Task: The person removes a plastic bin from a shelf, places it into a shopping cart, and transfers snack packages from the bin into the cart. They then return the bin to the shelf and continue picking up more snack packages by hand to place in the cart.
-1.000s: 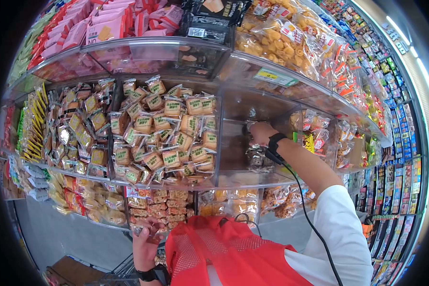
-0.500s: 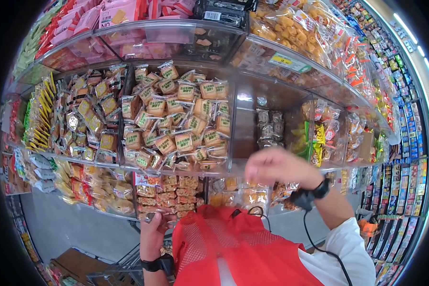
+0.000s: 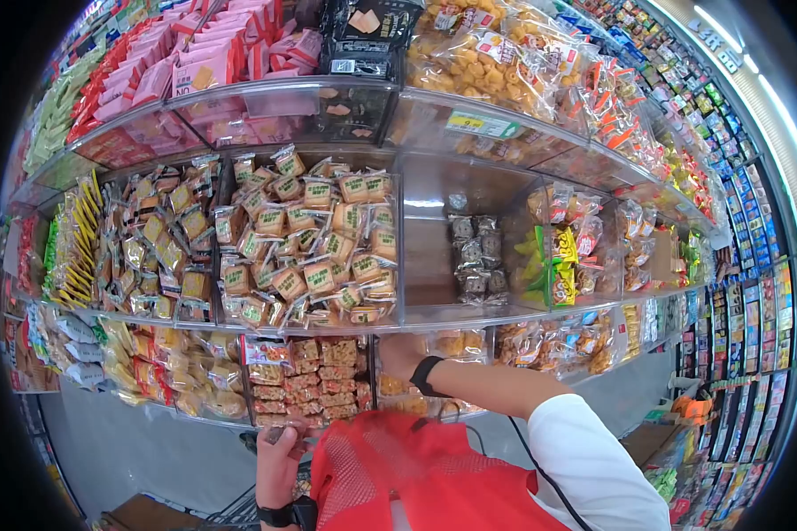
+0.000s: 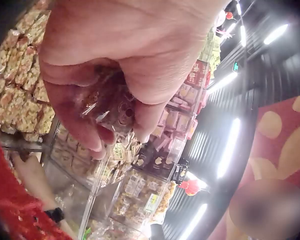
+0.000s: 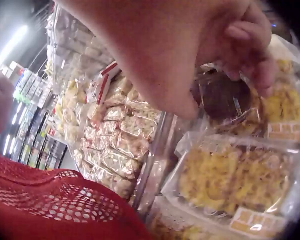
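Note:
My left hand [image 3: 279, 458] is low in front of the shelves, beside the red vest. Its curled fingers and thumb hold a small dark snack in clear wrapping [image 4: 112, 107]. My right hand [image 3: 402, 356] reaches into the lower bin, over clear packs of yellow snacks [image 5: 235, 175]. Between its thumb and fingers is a dark, round-looking snack in a clear wrapper [image 5: 225, 97], right above those packs. Higher up, similar dark wrapped packets [image 3: 478, 258] lie in rows in a brown bin [image 3: 427, 265].
Wrapped nutty bars [image 3: 314, 376] fill the bin left of my right hand. Above it, a clear shelf edge [image 3: 469, 319] runs across. Biscuit packets [image 3: 319, 239] crowd the bin left of the brown one. A black cable [image 3: 540, 469] hangs from my right wrist.
My right hand has come out of the brown upper bin and moved down and left into the lower bin. The left hand stays low, holding its small snack.

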The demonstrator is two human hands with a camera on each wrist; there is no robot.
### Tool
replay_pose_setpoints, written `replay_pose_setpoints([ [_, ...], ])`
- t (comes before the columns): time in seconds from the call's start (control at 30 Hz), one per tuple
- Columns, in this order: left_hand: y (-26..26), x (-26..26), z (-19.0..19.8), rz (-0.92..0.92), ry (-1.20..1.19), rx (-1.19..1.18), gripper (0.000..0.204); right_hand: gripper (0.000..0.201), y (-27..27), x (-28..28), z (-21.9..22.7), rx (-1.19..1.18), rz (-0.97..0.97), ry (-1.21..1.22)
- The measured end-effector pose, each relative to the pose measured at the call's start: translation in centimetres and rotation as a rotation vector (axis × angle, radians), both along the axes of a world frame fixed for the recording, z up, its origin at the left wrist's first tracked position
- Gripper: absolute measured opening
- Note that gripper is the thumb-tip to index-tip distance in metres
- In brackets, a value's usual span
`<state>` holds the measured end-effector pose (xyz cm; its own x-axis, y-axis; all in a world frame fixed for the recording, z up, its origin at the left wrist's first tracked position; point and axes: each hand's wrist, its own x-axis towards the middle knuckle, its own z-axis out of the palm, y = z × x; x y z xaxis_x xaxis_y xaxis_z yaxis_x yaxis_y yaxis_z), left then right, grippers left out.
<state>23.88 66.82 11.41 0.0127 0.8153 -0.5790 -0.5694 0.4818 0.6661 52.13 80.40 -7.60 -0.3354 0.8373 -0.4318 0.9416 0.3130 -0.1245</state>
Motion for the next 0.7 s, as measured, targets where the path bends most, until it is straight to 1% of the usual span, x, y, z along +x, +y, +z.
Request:
replay_pose_setpoints([
  [0.03, -0.2, -0.2, -0.1, 0.005, 0.004, 0.012, 0.021, 0.037, 0.0, -0.2, -0.6, -0.006, 0.003, -0.014],
  [0.07, -0.4, -0.4, -0.2, 0.004, 0.005, 0.014, 0.021, 0.038, -0.1, -0.4, -0.1, -0.027, 0.02, -0.033],
  [0.13, -0.3, -0.5, -0.4, 0.004, 0.004, 0.023, 0.02, 0.036, 0.0, 0.0, -0.5, -0.004, 0.066, -0.001],
  [0.17, -0.2, -0.6, -0.4, 0.001, -0.008, 0.032, 0.019, 0.033, 0.0, 0.3, -0.4, 0.037, 0.094, 0.053],
  [0.23, 0.4, -0.7, -0.5, -0.003, -0.031, 0.053, 0.019, 0.031, 0.4, 1.3, 0.1, -0.03, 0.079, 0.119],
  [0.27, 0.6, -0.9, -0.5, -0.003, -0.033, 0.048, 0.019, 0.031, 1.3, 0.9, 6.8, -0.143, 0.035, 0.131],
  [0.3, 0.7, -1.1, -0.6, -0.002, -0.036, 0.043, 0.019, 0.031, 1.5, 0.7, 12.1, -0.254, -0.01, 0.143],
  [0.37, 1.5, -1.1, -0.9, 0.002, -0.044, 0.036, 0.02, 0.034, 0.7, 1.8, 16.3, -0.411, -0.055, 0.191],
  [0.43, 2.1, -1.2, -1.2, -0.002, -0.049, 0.02, 0.021, 0.038, 0.6, 2.2, 23.8, -0.411, 0.148, 0.137],
  [0.5, 2.6, -1.1, -1.5, 0.01, -0.047, 0.033, 0.022, 0.036, 1.6, 4.3, 27.8, -0.347, 0.035, 0.529],
  [0.57, 3.2, -1.1, -1.4, 0.025, -0.051, 0.056, 0.022, 0.036, 5.5, 5.8, 30.6, -0.084, -0.042, 0.869],
  [0.63, 3.6, -0.9, -1.2, 0.041, -0.063, 0.081, 0.023, 0.026, 10.9, 8.8, 30.2, -0.036, -0.465, 0.596],
  [0.67, 3.8, -0.9, -1.2, 0.054, -0.064, 0.085, 0.023, 0.024, 14.0, 11.2, 27.4, -0.039, -0.551, 0.602],
  [0.7, 4.0, -0.8, -1.3, 0.065, -0.067, 0.091, 0.023, 0.022, 16.8, 14.0, 23.5, -0.039, -0.638, 0.607],
])
